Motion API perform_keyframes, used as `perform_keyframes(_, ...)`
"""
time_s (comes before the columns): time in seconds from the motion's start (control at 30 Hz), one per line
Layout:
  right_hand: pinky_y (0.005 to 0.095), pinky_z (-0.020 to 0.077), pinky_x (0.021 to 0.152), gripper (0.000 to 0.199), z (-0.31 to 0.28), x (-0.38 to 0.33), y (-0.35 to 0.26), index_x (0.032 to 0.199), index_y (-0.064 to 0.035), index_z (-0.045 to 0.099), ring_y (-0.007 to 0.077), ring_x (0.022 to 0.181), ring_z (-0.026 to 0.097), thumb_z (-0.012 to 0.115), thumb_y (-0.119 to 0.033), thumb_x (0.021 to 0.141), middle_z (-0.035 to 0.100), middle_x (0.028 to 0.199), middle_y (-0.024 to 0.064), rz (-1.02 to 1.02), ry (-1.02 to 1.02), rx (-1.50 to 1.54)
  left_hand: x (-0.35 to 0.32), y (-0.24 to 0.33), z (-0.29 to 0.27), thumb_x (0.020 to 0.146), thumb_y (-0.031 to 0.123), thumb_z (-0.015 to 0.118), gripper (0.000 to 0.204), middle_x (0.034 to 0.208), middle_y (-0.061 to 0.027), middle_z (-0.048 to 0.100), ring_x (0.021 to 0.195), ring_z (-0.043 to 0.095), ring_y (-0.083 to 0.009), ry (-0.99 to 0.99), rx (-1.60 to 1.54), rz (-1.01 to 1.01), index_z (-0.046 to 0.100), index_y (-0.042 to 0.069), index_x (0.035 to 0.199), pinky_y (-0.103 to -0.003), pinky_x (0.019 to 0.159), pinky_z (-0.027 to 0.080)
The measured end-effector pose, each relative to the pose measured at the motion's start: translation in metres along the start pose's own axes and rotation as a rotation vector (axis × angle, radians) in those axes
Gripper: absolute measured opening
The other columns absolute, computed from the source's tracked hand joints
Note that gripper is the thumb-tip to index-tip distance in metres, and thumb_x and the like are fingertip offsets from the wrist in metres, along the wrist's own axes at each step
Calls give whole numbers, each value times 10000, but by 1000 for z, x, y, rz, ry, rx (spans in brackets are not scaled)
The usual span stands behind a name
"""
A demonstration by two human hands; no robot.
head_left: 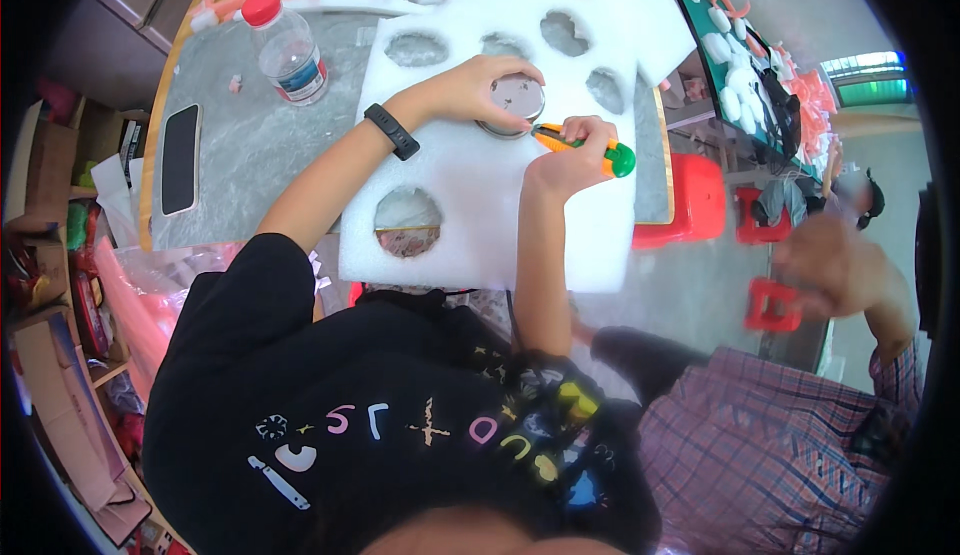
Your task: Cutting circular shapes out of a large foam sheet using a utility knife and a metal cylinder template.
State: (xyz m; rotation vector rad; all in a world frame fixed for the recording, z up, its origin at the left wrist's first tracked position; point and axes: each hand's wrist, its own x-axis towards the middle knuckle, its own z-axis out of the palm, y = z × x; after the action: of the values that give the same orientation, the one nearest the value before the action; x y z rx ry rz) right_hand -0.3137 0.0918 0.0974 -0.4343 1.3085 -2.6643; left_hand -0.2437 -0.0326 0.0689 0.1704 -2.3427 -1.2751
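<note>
A large white foam sheet (465, 180) with several round holes lies over the table in front of me. On it, my left hand (470, 93) is closed around a round, silvery metal disc-like thing (518, 98), thumb and fingers on opposite edges. Its exact kind does not show. My right hand (572, 160) grips a yellow and green utility knife (621, 161), whose tip is at the disc's lower right edge. Whether the blade is in the foam cannot be made out.
A clear bottle with a red cap (290, 60) and a dark phone (181, 160) rest on the grey table (215, 105) to the left. More foam pieces lie at the far side. A red stool (685, 200) stands right; a person in a plaid shirt (770, 425) is close beside me.
</note>
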Motion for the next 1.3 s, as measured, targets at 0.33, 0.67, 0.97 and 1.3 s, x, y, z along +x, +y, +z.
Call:
perform_keyframes(0.33,226,295,537,192,-1,-4,-7,621,-57,333,97,558,349,446,12,759,342,569,4,-3,7,-18,0,-3,3,633,321,757,546,1036,-89,587,965,545,-211,13,6,37,555,70,1073,-309,842,429)
perform_keyframes(0.67,234,308,546,184,-6,-4,3,626,-51,338,103,557,356,445,-2,768,355,567,11,-40,27,-60,1,6,1,635,259,745,525,1046,-64,586,972,536,-173,-16,-20,-18,547,78,1087,-290,866,413)
perform_keyframes(0.97,236,376,594,155,-15,-5,-8,662,-43,408,102,608,427,485,-32,795,435,631,25,-34,-149,-113,0,6,-2,637,272,739,573,1097,-66,565,1021,519,-173,-54,-5,-27,527,86,1136,-299,893,402)
perform_keyframes(1.3,253,448,695,89,-24,7,-8,875,2,555,132,791,535,582,-49,807,568,896,57,-107,-351,-372,1,-5,-5,708,278,687,598,1169,-80,521,1087,483,-183,-89,-76,-11,456,94,1228,-308,927,380)
